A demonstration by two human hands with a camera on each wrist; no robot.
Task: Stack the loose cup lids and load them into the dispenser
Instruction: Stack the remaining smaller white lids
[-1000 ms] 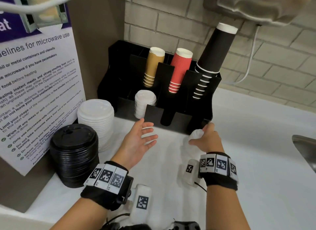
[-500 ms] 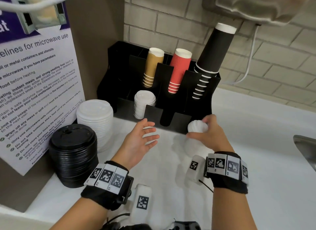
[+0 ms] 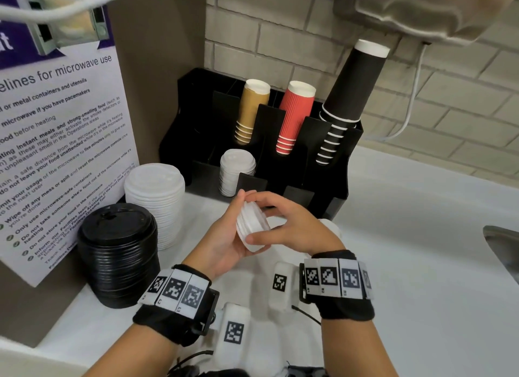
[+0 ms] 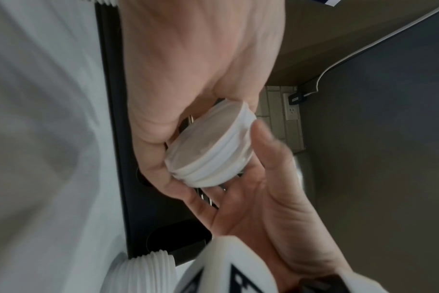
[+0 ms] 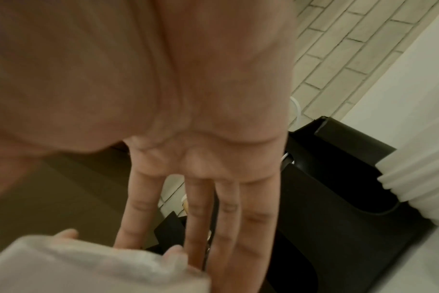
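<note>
Squaring the small stack of white lids [image 3: 252, 228] calls for pressing the rims flush from both sides before loading. It sits between the hands, above the counter [image 3: 421, 264]: the left hand [image 3: 224, 244] cups it from below, the right hand [image 3: 292, 225] pinches its edge with thumb and fingers. Beyond stands the black dispenser [image 3: 341, 157], one front slot already holding white lids [image 3: 236, 169].

On the poster [image 3: 56, 141], "for microwave use" is printed as a heading, with "Wipe off any mess or spill" below.
</note>
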